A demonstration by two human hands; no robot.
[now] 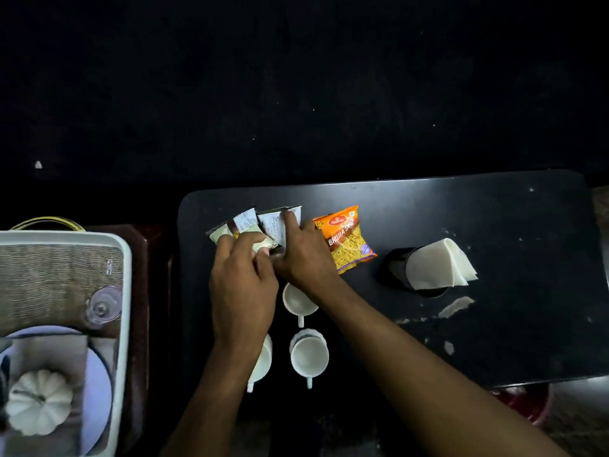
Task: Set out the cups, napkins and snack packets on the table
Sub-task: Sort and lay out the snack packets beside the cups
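Observation:
On the black table [494, 225], my left hand [244, 285] and my right hand [303, 255] rest on a fanned row of small snack packets [250, 222] lying face down, fingers pressed on them. An orange snack packet [346, 242] lies just right of my right hand. White napkins [438, 265] stand in a black holder [395, 268] further right. Three white cups sit near me: one [298, 303] under my right wrist, one [309, 354] below it, one [263, 361] partly hidden by my left forearm.
A white tray [127, 291] with a woven mat stands on a side table at the left, holding a clear glass [102, 306], a plate [99, 374] and a white pumpkin ornament [38, 400]. The floor beyond is dark. White scuffs mark the table's right half.

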